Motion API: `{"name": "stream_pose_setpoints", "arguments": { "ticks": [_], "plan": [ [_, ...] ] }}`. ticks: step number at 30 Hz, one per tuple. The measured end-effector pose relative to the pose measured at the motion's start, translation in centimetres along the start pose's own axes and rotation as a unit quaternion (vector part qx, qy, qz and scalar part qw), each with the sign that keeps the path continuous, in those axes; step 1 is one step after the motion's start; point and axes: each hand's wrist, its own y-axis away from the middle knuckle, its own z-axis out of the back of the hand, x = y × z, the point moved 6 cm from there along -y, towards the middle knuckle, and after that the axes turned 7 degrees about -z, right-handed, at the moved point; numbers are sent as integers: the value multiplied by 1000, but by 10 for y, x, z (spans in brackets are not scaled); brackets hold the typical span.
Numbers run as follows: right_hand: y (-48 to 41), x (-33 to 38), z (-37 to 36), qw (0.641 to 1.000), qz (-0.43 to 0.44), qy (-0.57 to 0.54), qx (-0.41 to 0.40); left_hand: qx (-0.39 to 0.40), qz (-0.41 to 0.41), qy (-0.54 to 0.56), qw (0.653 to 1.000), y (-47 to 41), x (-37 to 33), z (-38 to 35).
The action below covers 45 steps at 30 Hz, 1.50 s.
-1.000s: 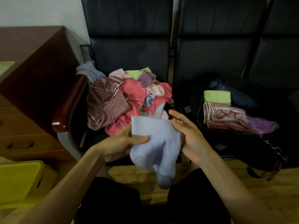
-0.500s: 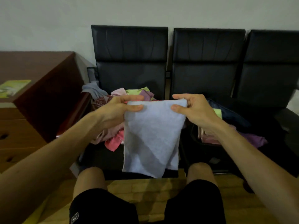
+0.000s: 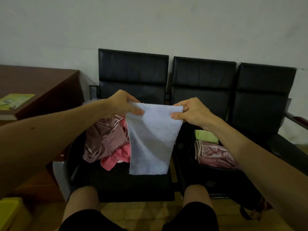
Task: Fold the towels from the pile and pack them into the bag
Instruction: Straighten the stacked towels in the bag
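In the head view we record the left hand (image 3: 123,104) and right hand (image 3: 191,112) each pinching a top corner of the pale blue towel (image 3: 151,140), which hangs spread at frame centre. Behind it, left of centre, the towel pile (image 3: 108,140) lies on a black seat (image 3: 120,184). Right of centre, the dark bag (image 3: 216,177) holds a folded green towel (image 3: 205,136) and a folded patterned towel (image 3: 215,154).

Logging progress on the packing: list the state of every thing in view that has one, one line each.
Pale blue towel, held up by its top edge, hanging loose.
Left hand, pinches the towel's top left corner.
Right hand, pinches the top right corner.
Pile, crumpled, unfolded.
Bag, open.
Green towel, folded, in the bag.
Patterned towel, folded, in the bag.
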Motion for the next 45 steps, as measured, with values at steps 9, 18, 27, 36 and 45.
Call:
{"name": "stream_pose_setpoints", "arguments": {
  "ticks": [9,18,27,36,45],
  "plan": [
    [0,-2,5,996,31,88,-12,-21,-60,-137,988,-3,-6,4],
    [10,5,2,994,70,84,11,-58,-105,-165,979,35,2,3],
    [18,-3,-17,996,56,65,39,-38,-113,-198,973,63,26,-21],
    [20,-15,-20,993,54,102,9,-23,-132,-229,964,63,23,-21],
    [25,-31,-27,985,77,152,-6,-64,-164,-280,944,66,23,-23]
  ]
}}
